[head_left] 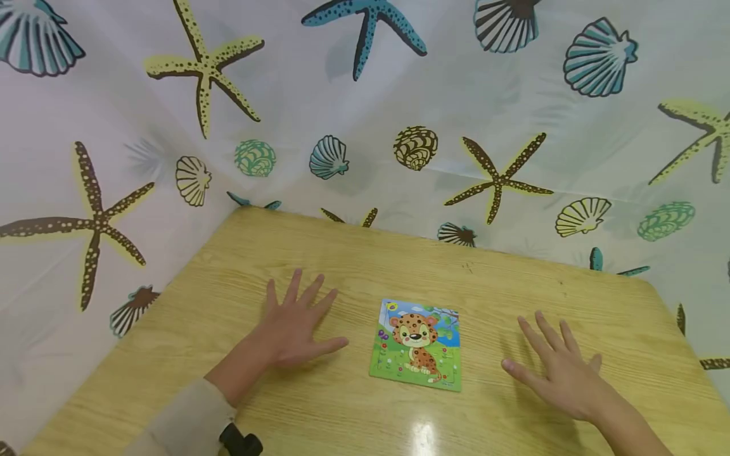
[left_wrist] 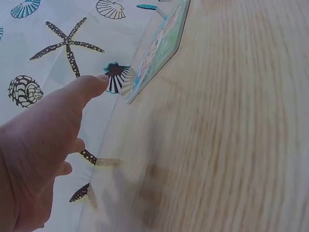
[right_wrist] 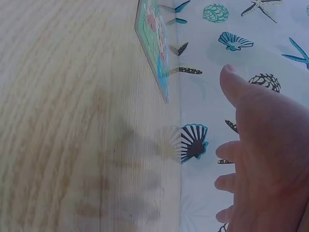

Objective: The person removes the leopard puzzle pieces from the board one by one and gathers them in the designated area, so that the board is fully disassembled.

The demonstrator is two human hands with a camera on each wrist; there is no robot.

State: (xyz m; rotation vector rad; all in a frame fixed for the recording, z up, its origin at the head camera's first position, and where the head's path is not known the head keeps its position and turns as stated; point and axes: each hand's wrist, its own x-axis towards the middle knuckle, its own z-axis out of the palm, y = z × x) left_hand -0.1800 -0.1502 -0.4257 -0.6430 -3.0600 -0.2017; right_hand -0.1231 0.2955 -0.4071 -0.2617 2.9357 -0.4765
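A square picture puzzle [head_left: 417, 345] of a spotted leopard cub lies flat on the wooden table, between the two hands. To its left, the left hand [head_left: 296, 326] is spread with straight fingers, holding nothing. On the other side, the right hand [head_left: 561, 373] also has its fingers stretched apart and holds nothing. Neither hand touches the puzzle. In the left wrist view the puzzle [left_wrist: 161, 46] shows edge-on beyond the thumb. The right wrist view has the puzzle [right_wrist: 153, 41] at the top, apart from the right hand [right_wrist: 270, 150].
The yellowish wooden table [head_left: 319, 411] reaches back to a white cloth [head_left: 365, 107] printed with starfish and shells, which hangs behind and along the sides. A black strap piece [head_left: 241, 440] sits at the left sleeve [head_left: 185, 421].
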